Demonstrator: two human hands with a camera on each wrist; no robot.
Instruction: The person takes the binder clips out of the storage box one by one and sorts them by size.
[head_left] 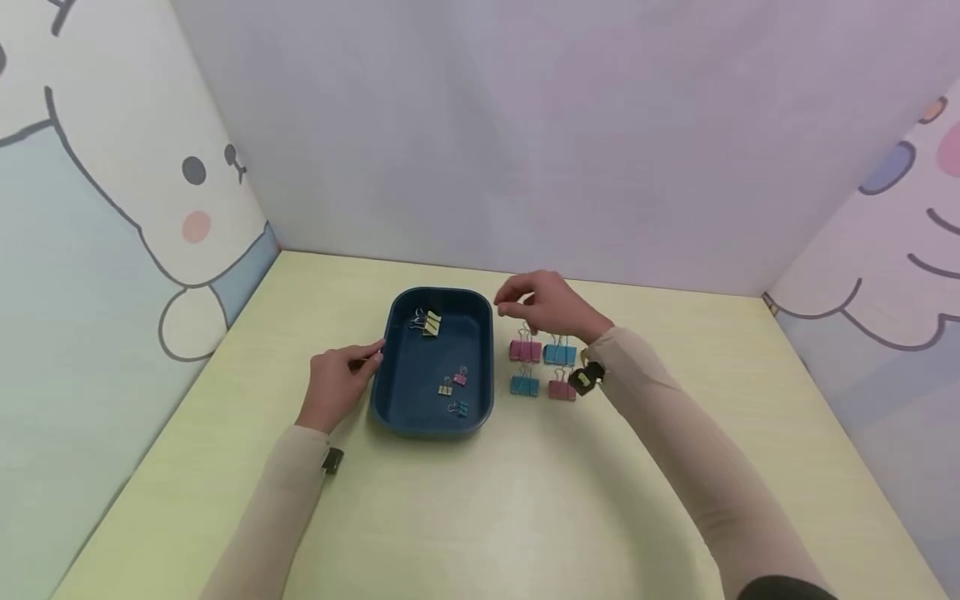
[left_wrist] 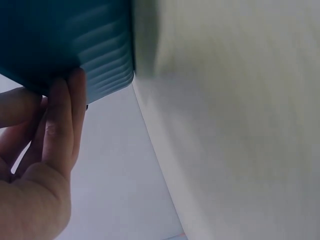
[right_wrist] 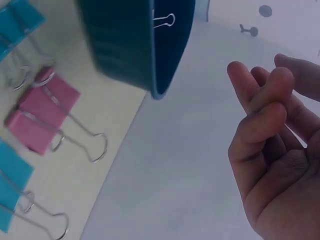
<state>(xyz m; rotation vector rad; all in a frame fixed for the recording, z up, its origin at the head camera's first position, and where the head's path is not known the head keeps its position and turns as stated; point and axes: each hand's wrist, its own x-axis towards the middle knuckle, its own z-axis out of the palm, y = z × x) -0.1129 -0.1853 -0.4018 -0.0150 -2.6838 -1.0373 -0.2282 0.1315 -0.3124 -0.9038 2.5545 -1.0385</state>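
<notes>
With thumb and fingertips my left hand (head_left: 337,381) grips the left rim of a dark blue rectangular tray (head_left: 408,392). The left wrist view shows fingers (left_wrist: 60,115) against its ribbed outer wall. Loosely bent and holding nothing, my right hand (head_left: 551,304) hovers beside the tray's right rim. Inside the tray, yellow binder clips (head_left: 431,325) lie toward the far left. Small yellow (head_left: 446,387), pink (head_left: 461,377) and blue (head_left: 459,409) binder clips lie nearer the front right.
Right of the tray, larger binder clips stand in two rows: pink (head_left: 525,351) and blue (head_left: 559,353) behind, blue (head_left: 524,384) and pink (head_left: 561,389) in front. The pale yellow table (head_left: 450,517) meets a plain back wall (head_left: 480,150) and cartoon-printed side walls.
</notes>
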